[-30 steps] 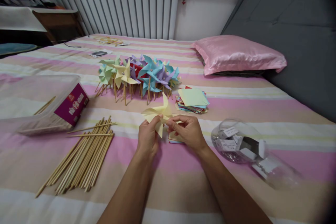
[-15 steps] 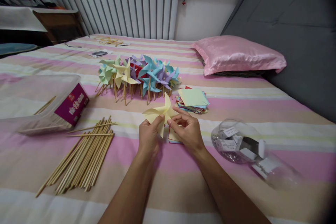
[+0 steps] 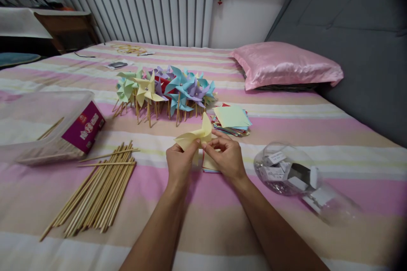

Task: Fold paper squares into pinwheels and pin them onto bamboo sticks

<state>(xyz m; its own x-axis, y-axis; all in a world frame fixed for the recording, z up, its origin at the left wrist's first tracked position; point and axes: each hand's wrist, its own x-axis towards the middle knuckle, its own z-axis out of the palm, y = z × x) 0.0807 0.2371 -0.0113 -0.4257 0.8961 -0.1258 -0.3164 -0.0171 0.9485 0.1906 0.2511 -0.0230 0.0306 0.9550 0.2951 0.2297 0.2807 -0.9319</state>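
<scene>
Between my two hands is a pale yellow paper pinwheel [image 3: 193, 136], its blades curled toward the middle. My left hand [image 3: 180, 163] pinches it from the left, thumb on the centre. My right hand [image 3: 227, 156] pinches its right side near the centre, thumb and forefinger together. Whether a pin sits in the centre is too small to tell. Below the pinwheel, partly covered by my right hand, lies a small stack of paper squares [image 3: 210, 164]. Farther off stand several finished pinwheels [image 3: 179, 89] on sticks, in blue, purple, green and yellow.
A pile of wooden sticks [image 3: 101, 194] lies at left, beside a clear plastic tub [image 3: 79, 110] on its side. More coloured paper squares [image 3: 232, 117] are stacked beyond my right hand. At right is a clear round container [image 3: 270, 169] with small packets. A pink pillow [image 3: 286, 65] lies behind.
The pinwheel's blades are drawn in more, and its lower blade shows less below my fingers. Both hands keep their pinch. The whole view has shifted slightly.
</scene>
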